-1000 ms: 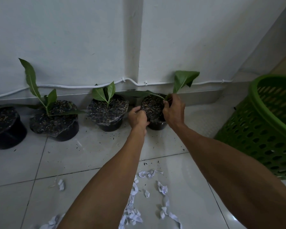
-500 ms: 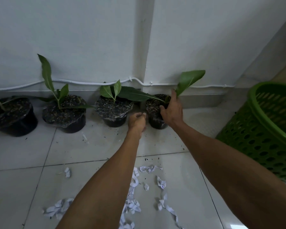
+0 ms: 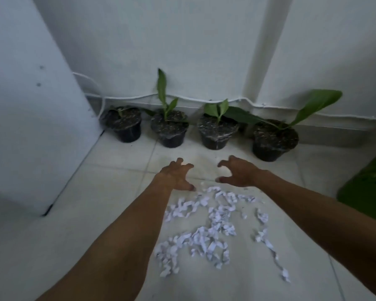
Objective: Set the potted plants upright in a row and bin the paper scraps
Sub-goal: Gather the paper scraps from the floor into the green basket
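Four potted plants standing upright in a row along the foot of the wall, across the middle of the frame, each pot apart from its neighbour. Far-left pot [image 3: 124, 124] with only a short sprout; second pot [image 3: 169, 128] with a tall narrow leaf pointing straight up; third pot [image 3: 217, 131] with short leaves and one long leaf stretching sideways toward the right; fourth pot [image 3: 274, 140], nearest the right edge, with a broad leaf angled up and to the right. Dark soil in all four, seemingly under clear film.

Paper scraps [image 3: 206, 227], white and crumpled, too many to count, strewn over the floor [image 3: 109, 174] in the lower middle of the frame, the spread running from just below the hands down toward the bottom edge, with a thin trail off to the lower right.

Left hand [image 3: 176, 175] and right hand [image 3: 239, 172] both reaching forward over the floor, fingers spread and curled like claws, holding nothing, hovering between the pots and the upper edge of the scraps. Touching the floor or not: cannot tell.

Pale tiled floor, white walls, a white cable [image 3: 139, 97] running along the wall behind the pots. One green basket [image 3: 367, 187], blurred, cut off at the right edge. A white panel [image 3: 30, 105] filling the left side.
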Demonstrator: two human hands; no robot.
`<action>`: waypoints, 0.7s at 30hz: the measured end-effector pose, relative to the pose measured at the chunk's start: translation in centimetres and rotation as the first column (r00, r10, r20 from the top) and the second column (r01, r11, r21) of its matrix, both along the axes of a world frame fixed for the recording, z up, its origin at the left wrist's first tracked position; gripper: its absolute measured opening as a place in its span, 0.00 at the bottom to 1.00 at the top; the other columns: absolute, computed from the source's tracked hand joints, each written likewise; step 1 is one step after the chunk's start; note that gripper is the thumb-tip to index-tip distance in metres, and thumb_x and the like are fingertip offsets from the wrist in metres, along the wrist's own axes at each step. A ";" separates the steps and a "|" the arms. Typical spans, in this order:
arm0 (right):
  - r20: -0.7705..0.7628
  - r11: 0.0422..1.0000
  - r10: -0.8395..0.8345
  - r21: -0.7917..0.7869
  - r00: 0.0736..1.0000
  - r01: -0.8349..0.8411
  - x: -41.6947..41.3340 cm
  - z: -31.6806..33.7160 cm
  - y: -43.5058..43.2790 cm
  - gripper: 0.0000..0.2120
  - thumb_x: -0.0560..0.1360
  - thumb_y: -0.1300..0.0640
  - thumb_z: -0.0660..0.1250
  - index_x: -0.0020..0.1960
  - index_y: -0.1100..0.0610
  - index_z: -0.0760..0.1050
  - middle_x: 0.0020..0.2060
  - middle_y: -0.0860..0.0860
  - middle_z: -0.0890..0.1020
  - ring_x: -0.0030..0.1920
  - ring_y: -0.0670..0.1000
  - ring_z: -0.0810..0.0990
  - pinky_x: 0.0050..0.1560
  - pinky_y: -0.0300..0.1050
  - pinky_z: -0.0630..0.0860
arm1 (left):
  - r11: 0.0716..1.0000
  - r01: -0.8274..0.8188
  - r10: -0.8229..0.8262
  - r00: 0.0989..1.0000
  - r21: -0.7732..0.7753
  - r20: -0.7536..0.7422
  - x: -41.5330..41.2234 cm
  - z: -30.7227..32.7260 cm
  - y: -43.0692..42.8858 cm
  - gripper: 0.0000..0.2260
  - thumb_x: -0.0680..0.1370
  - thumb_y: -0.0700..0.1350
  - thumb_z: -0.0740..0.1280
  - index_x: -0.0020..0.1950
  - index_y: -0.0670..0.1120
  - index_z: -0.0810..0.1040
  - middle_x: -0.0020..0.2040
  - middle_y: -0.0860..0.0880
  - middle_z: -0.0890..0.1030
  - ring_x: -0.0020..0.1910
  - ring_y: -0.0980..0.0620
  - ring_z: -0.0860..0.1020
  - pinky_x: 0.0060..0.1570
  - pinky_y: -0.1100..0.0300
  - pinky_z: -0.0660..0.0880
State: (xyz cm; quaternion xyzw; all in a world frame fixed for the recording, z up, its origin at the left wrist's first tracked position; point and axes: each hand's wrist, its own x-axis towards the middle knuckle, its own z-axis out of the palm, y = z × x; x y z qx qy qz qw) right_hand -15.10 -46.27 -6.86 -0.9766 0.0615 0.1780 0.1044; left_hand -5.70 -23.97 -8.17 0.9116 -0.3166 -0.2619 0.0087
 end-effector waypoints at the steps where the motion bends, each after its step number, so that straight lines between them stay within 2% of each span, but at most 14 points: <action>1: -0.057 1.000 -0.019 0.001 0.998 0.019 -0.2 -0.6 0.7 0.36 0.71 0.29 0.64 0.72 0.48 0.66 0.64 0.58 0.71 0.61 0.60 0.76 0.61 0.52 0.73 | 0.999 -0.011 0.011 1.000 0.041 0.001 -0.4 0.1 1.8 0.48 0.67 0.67 0.73 0.80 0.58 0.53 0.80 0.46 0.51 0.77 0.42 0.57 0.71 0.42 0.65; 3: -0.148 0.995 -0.087 0.034 0.985 0.093 -0.5 -1.8 1.8 0.45 0.66 0.24 0.63 0.75 0.48 0.61 0.70 0.58 0.67 0.64 0.60 0.74 0.62 0.53 0.75 | 0.992 -0.013 0.015 1.000 0.127 -0.008 -1.0 0.1 4.8 0.56 0.61 0.70 0.75 0.80 0.59 0.48 0.81 0.46 0.47 0.79 0.40 0.52 0.71 0.37 0.63; 6: -0.273 0.965 -0.176 0.143 0.946 0.221 -0.7 -2.9 3.6 0.53 0.61 0.23 0.68 0.77 0.48 0.57 0.72 0.57 0.63 0.56 0.58 0.79 0.43 0.46 0.84 | 0.978 -0.008 0.016 0.999 0.210 -0.035 -2.1 -0.5 8.0 0.65 0.55 0.67 0.80 0.80 0.61 0.41 0.81 0.45 0.40 0.80 0.38 0.48 0.70 0.34 0.62; 7: -0.288 0.963 -0.161 0.162 0.944 0.214 -0.7 -3.1 4.4 0.55 0.59 0.22 0.69 0.77 0.48 0.57 0.72 0.57 0.63 0.55 0.57 0.79 0.43 0.45 0.83 | 0.974 -0.008 0.015 0.999 0.224 -0.032 -2.6 -1.0 8.9 0.67 0.54 0.65 0.82 0.80 0.60 0.39 0.81 0.45 0.40 0.79 0.38 0.48 0.69 0.34 0.64; 10: -0.277 0.980 -0.053 0.171 0.959 0.104 -0.4 -4.3 7.2 0.57 0.54 0.22 0.71 0.76 0.46 0.59 0.72 0.57 0.65 0.66 0.58 0.73 0.62 0.50 0.74 | 0.968 -0.056 0.062 0.998 0.245 -0.018 -3.8 -3.2 11.0 0.69 0.55 0.60 0.84 0.80 0.57 0.37 0.80 0.42 0.41 0.78 0.36 0.50 0.68 0.36 0.68; 11: -0.257 0.981 -0.020 0.183 0.966 0.069 -0.2 -4.5 8.2 0.56 0.55 0.24 0.73 0.76 0.46 0.59 0.71 0.57 0.65 0.68 0.58 0.71 0.65 0.51 0.71 | 0.970 -0.096 0.102 0.995 0.224 -0.015 -4.1 -3.9 11.5 0.69 0.55 0.58 0.84 0.80 0.56 0.38 0.79 0.41 0.41 0.78 0.35 0.52 0.68 0.37 0.69; 14: -0.214 0.977 0.082 0.210 0.973 -0.037 0.3 -4.6 11.2 0.59 0.55 0.31 0.79 0.77 0.49 0.56 0.70 0.57 0.66 0.68 0.58 0.70 0.67 0.51 0.71 | 0.972 -0.222 0.227 0.972 0.075 -0.067 -4.3 -5.4 12.5 0.66 0.55 0.54 0.86 0.81 0.54 0.45 0.78 0.39 0.45 0.74 0.36 0.63 0.66 0.41 0.73; 17: -0.176 0.968 0.165 0.216 0.970 -0.126 0.7 -5.2 14.2 0.64 0.56 0.36 0.82 0.80 0.51 0.49 0.72 0.58 0.65 0.70 0.59 0.69 0.68 0.51 0.70 | 0.945 -0.311 0.301 0.948 -0.100 -0.101 -3.8 -5.6 12.4 0.58 0.58 0.51 0.85 0.79 0.49 0.53 0.74 0.38 0.60 0.70 0.37 0.69 0.66 0.47 0.73; 19: -0.128 0.966 0.171 0.215 0.977 -0.141 1.0 -5.9 15.8 0.66 0.57 0.40 0.83 0.80 0.52 0.44 0.71 0.60 0.65 0.69 0.60 0.70 0.67 0.51 0.70 | 0.925 -0.339 0.326 0.940 -0.172 -0.099 -3.6 -5.7 11.8 0.56 0.60 0.49 0.84 0.79 0.48 0.54 0.71 0.39 0.66 0.70 0.39 0.70 0.67 0.49 0.71; 21: -0.096 0.967 0.125 0.236 0.988 -0.100 1.3 -6.3 16.9 0.67 0.59 0.43 0.83 0.80 0.54 0.40 0.72 0.61 0.64 0.70 0.61 0.69 0.68 0.51 0.70 | 0.905 -0.377 0.363 0.926 -0.197 -0.104 -3.5 -6.0 11.3 0.57 0.62 0.50 0.84 0.81 0.48 0.50 0.74 0.38 0.63 0.73 0.39 0.67 0.69 0.50 0.68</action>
